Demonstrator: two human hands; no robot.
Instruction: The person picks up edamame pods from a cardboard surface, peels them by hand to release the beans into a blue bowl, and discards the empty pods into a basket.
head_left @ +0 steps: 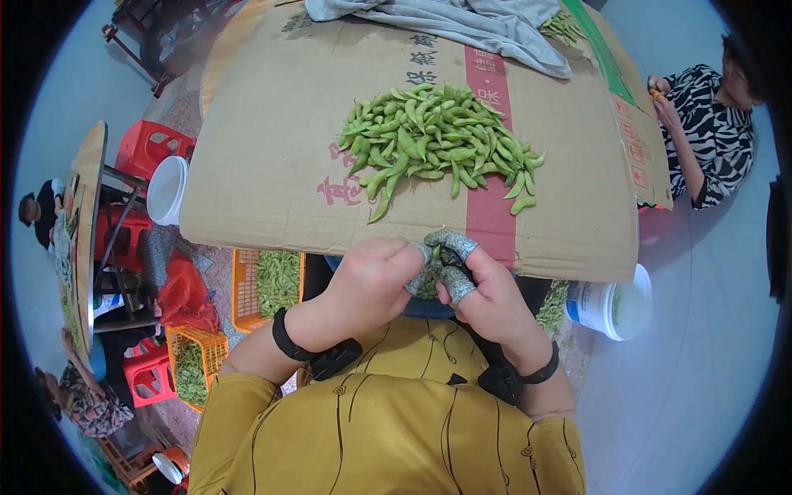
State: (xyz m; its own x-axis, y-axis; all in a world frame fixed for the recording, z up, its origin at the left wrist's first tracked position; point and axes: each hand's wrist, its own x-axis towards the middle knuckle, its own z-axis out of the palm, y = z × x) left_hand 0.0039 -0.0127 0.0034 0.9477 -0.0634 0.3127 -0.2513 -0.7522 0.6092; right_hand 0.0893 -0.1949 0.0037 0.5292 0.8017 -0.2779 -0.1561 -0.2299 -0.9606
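My left hand (375, 276) and my right hand (485, 289) meet at the near edge of the cardboard-covered table. Grey coverings wrap the thumbs and forefingers of both. Pinched between the fingertips is a green edamame pod (436, 253), mostly hidden by them. Directly below, part of a blue basin (429, 309) shows between my hands and my lap; its contents are mostly covered. Beyond my fingers, a loose heap of edamame pods (433, 136) lies on the cardboard (272, 157).
A grey cloth (470, 29) lies across the table's far side, beside more pods (561, 29). White buckets (631, 301) (167, 191) flank the table. Orange crates (245, 289) of pods and red stools (153, 148) stand at left. People sit at right (709, 132) and left.
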